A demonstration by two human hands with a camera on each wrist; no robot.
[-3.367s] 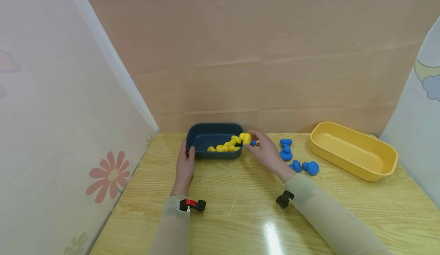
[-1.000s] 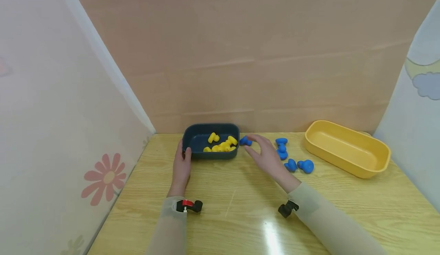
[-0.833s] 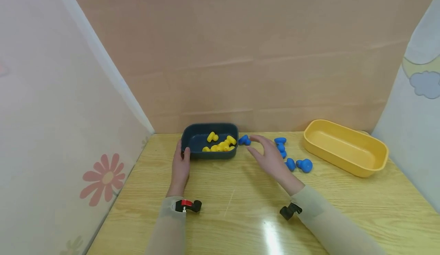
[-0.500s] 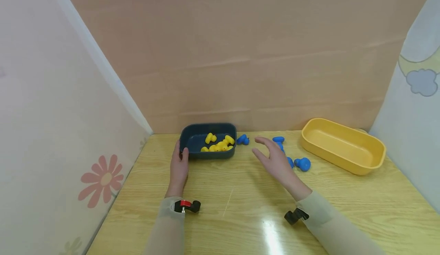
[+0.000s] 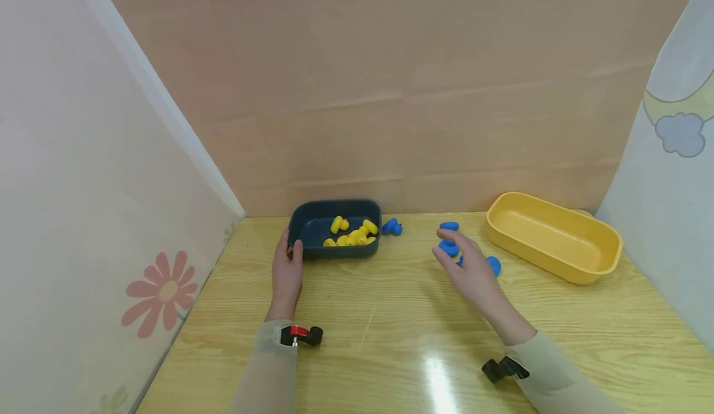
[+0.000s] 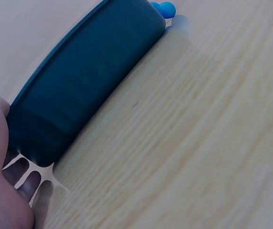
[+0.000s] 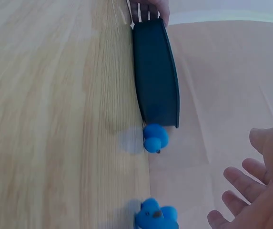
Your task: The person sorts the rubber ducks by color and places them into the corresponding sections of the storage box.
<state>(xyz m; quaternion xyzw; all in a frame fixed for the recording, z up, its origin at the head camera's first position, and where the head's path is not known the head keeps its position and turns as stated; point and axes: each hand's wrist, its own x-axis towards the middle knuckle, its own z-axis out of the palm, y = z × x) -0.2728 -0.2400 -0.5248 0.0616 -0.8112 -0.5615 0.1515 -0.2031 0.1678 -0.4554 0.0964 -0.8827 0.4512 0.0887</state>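
Observation:
My left hand [image 5: 287, 274] holds the left end of a dark blue tray [image 5: 334, 253], its thumb at the near side and its fingers around the end corner. In the left wrist view the tray wall [image 6: 88, 81] hides part of those fingers. Several yellow rubber ducks [image 5: 357, 238] lie inside, mostly toward the right. Empty and with fingers spread, my right hand [image 5: 474, 271] hovers over a group of blue rubber ducks [image 5: 449, 248], partly covering them. Another blue duck [image 5: 392, 227] rests just right of the tray; the right wrist view shows it beside the tray's end.
A yellow tray [image 5: 535, 259] stands angled at the back right of the wooden table [image 5: 346, 364], with nothing visible in it. Brown paper [image 5: 346, 154] covers the back wall. A light patterned wall [image 5: 139, 215] borders the left side, another the right.
The right hand earlier held a yellow duck above the tray's right end. That duck now lies in the tray, and the hand has moved right, over the blue ducks. The left hand stays at the tray.

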